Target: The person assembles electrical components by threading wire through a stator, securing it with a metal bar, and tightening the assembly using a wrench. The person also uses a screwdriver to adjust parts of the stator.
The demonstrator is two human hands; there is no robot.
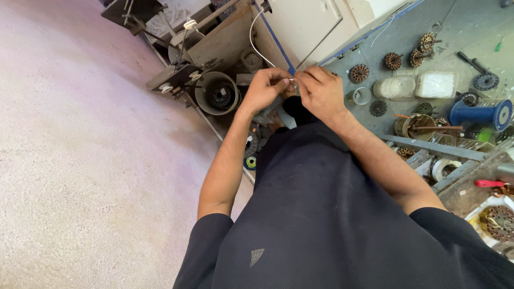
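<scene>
My left hand (266, 85) and my right hand (321, 91) meet in front of my chest, fingertips pinched together on the end of a thin white wire (252, 37). The wire curves up from my fingers toward a pale cabinet (305, 21). A small metal tip shows between the two hands. Just below them lies a dark round part (294, 107), partly hidden by my hands and dark shirt.
A round grey tub holding a dark stator (217, 93) stands left of my hands beside a winding rig (176, 48). On the grey bench to the right lie several copper-wound stators (392, 60), white plastic containers (436, 84), a blue spool (484, 113) and a red-handled tool (488, 183). Speckled floor fills the left.
</scene>
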